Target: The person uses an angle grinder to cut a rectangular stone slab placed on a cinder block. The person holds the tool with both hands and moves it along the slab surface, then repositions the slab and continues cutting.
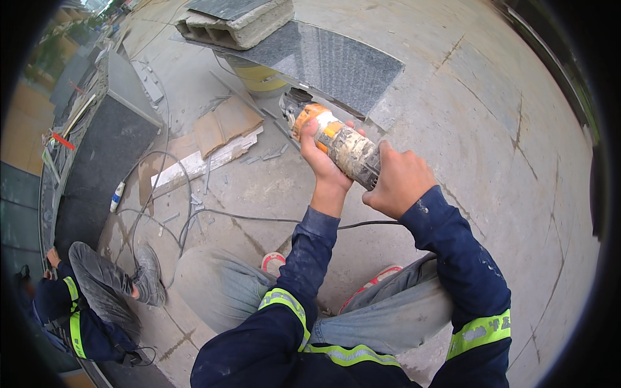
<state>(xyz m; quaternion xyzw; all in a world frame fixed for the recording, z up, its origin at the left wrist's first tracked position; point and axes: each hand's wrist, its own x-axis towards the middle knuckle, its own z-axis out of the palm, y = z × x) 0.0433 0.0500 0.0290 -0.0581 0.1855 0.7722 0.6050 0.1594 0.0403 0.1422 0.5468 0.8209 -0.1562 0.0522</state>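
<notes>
A dusty angle grinder (349,150) with an orange and white body is held up in front of me, its dark head tilted toward the upper left. My left hand (326,158) wraps round the body just behind the head from beneath. At the rear end, my right hand (404,178) grips the casing with the thumb along its near side. Just beyond the grinder lies a polished grey stone slab (352,68), its near edge close to the tool's head. Whether the head touches the slab I cannot tell.
A hollow concrete block (239,27) weighs on the slab, with a yellow bucket (259,75) beneath. A black cable (252,218) loops over the floor past cardboard (226,123) and stone offcuts. At left, another person (90,310) sits beside a dark stone-clad wall (97,168), near a small bottle (117,196).
</notes>
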